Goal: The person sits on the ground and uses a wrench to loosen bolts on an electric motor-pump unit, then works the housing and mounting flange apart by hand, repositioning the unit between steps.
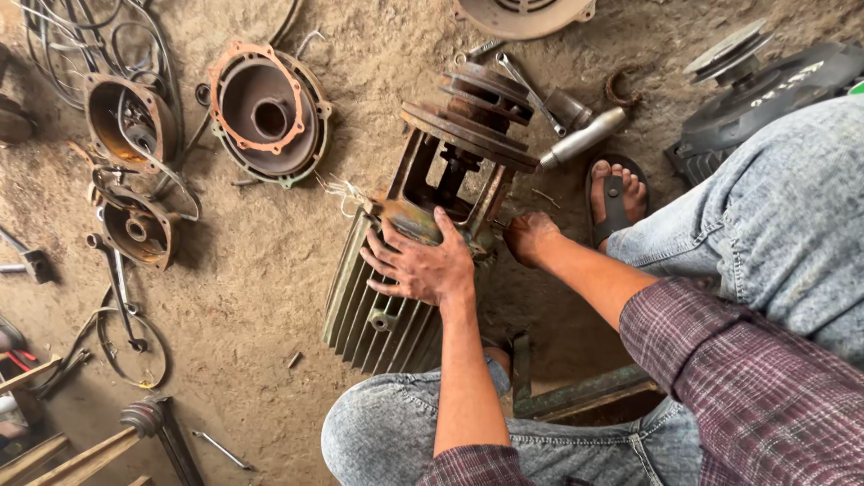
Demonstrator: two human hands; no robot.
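Note:
A finned, dirty green electric motor (369, 315) stands on the dirt floor with a rusty bracket and round flanged pump part (472, 112) on its top end. My left hand (418, 261) lies flat on the motor's upper rim, fingers spread, pressing on it. Just to the right, my right hand (531, 236) is closed at the bracket's right side; what it grips is hidden by the fingers. My knees in grey jeans flank the motor.
Rusty round housings (268, 112) and covers (130, 117) lie at the left among wires. A spanner (526, 85) and metal cylinder (585, 137) lie behind the motor. A sandalled foot (615, 193) is at the right, beside a black pulley machine (765, 85).

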